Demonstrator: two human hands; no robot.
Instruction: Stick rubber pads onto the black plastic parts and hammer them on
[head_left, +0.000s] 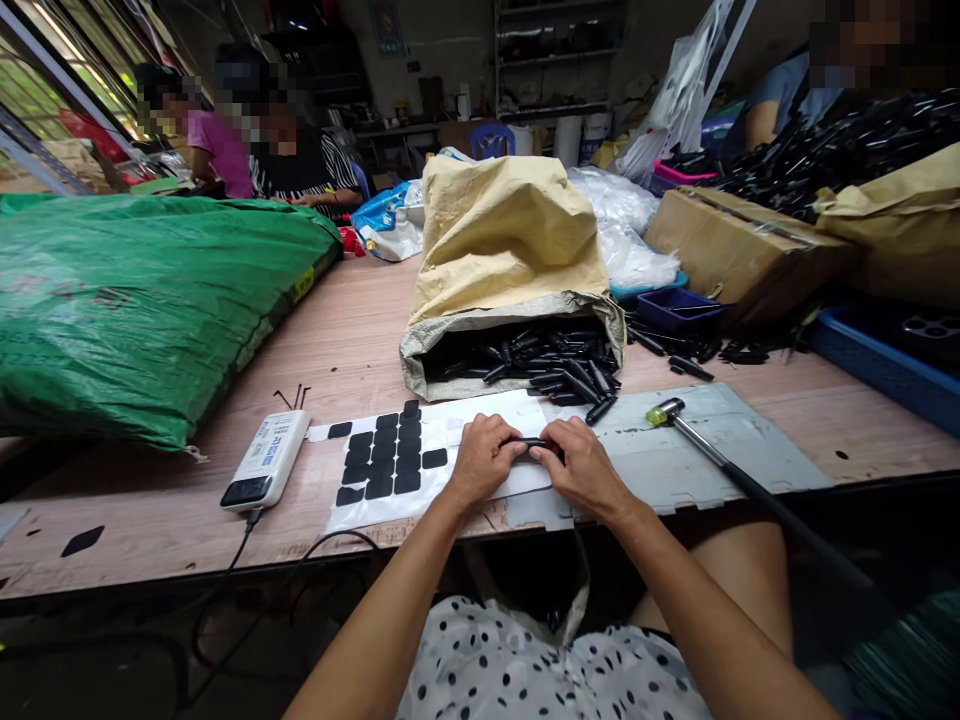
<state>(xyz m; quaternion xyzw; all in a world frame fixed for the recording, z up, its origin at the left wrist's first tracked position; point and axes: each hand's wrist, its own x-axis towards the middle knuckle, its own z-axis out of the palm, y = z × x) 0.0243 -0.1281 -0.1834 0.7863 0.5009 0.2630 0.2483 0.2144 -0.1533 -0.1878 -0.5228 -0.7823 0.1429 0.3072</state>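
Between my two hands lies a slim black tube-like piece, held level over a white sheet. My left hand pinches its left end, and my right hand grips the other end. To the left on the sheet are rows of black rounded-square stickers. Just beyond my hands a yellow paper sack lies with its mouth facing me, and many similar black pieces spill out. A hammer with a yellowish head end rests on a grey board at right.
A white power bank with a cable sits at left, near a bulging green sack. At right stand a cardboard box, a small purple-blue tray and a blue bin. Other people sit across the table and at far right.
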